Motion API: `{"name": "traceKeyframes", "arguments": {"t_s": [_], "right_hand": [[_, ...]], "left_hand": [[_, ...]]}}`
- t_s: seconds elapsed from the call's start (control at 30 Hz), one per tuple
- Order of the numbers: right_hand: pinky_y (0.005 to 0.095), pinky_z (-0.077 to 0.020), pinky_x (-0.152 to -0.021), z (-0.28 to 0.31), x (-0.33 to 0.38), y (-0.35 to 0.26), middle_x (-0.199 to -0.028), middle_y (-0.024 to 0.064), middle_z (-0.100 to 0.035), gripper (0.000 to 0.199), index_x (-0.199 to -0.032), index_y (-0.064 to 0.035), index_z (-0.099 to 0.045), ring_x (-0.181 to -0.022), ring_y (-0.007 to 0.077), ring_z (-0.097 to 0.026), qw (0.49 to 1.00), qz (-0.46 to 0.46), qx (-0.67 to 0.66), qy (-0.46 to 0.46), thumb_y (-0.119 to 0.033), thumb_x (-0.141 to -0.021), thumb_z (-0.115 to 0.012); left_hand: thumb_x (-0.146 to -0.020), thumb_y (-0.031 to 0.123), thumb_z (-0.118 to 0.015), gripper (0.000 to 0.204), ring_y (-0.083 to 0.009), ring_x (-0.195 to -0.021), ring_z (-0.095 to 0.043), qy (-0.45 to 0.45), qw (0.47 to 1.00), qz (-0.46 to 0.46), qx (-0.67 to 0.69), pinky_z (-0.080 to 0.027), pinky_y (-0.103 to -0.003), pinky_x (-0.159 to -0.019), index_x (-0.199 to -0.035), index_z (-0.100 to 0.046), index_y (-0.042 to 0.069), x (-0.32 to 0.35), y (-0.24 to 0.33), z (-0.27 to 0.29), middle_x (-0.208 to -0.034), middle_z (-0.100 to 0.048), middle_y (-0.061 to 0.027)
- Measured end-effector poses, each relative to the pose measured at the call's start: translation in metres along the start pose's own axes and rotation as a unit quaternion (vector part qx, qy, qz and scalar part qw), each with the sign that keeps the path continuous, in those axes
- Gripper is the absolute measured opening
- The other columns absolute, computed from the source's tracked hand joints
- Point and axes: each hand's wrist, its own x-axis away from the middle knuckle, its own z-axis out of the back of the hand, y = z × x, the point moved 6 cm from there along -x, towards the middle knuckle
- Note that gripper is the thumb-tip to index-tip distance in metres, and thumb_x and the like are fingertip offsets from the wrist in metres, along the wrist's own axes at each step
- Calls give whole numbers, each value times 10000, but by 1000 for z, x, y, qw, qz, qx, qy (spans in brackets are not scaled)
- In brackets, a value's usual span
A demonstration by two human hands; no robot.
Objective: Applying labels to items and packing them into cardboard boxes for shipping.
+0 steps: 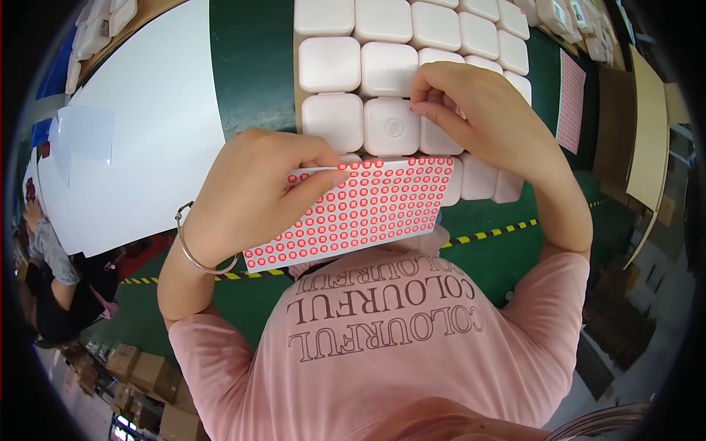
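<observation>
Green table [254, 66], bare strip between the one large white board [147, 125] and the white-case grid [390, 66] in four visible rows; one red-dot sticker sheet [368, 209] at near edge, pinched by left hand [254, 195]; right hand [471, 110] fingertips closed on a case [434, 136].

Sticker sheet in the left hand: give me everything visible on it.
The sticker sheet is a thin, flat white rectangle, paper by the look, covered in rows of small red ring stickers. It is tilted, its right end higher. The left hand pinches its upper left edge. It overlaps the near edge of the white cases.
</observation>
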Motion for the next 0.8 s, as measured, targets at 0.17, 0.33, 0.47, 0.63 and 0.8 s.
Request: {"name": "traceKeyframes", "arguments": {"t_s": [0.17,0.33,0.47,0.63,0.8], "right_hand": [[321,-471,-643,7,-15,8,-741,73,-602,136,-856,-18,-586,-693,204,-602,991,-89,75,-70,-99,-815,-687],[340,-449,-630,-3,-7,-22,-801,70,-613,191,-853,-34,-602,-709,236,-592,990,51,-126,-25,-134,-768,-742],[368,-440,-740,-14,-5,-55,-808,60,-609,131,-866,-50,-609,-769,263,-585,991,105,-55,-56,-92,-778,-696],[370,-436,-750,-19,-11,-59,-786,59,-590,121,-870,-57,-592,-753,266,-574,990,107,-43,-78,-65,-782,-675],[373,-453,-683,-20,-29,-45,-793,87,-591,111,-889,-32,-572,-721,277,-567,996,46,-65,-42,-58,-812,-646]], "left_hand": [[-844,197,-679,157,-293,-655,-654,-4,999,27,21,-507,-351,-600,-853,-695,41,2,-9,1,-736,-671,-127],[-839,202,-684,162,-299,-639,-643,3,1000,-11,3,-496,-362,-577,-834,-689,39,3,-8,5,-736,-671,-124],[-835,210,-689,169,-300,-626,-633,12,1000,-18,8,-483,-370,-563,-820,-685,42,5,-10,6,-720,-665,-122],[-829,212,-694,165,-301,-591,-616,9,1000,-8,12,-466,-370,-549,-814,-686,48,9,-15,8,-682,-651,-114],[-831,209,-691,160,-298,-581,-611,21,999,-16,24,-459,-369,-542,-815,-687,50,14,-21,10,-684,-653,-111]]}}
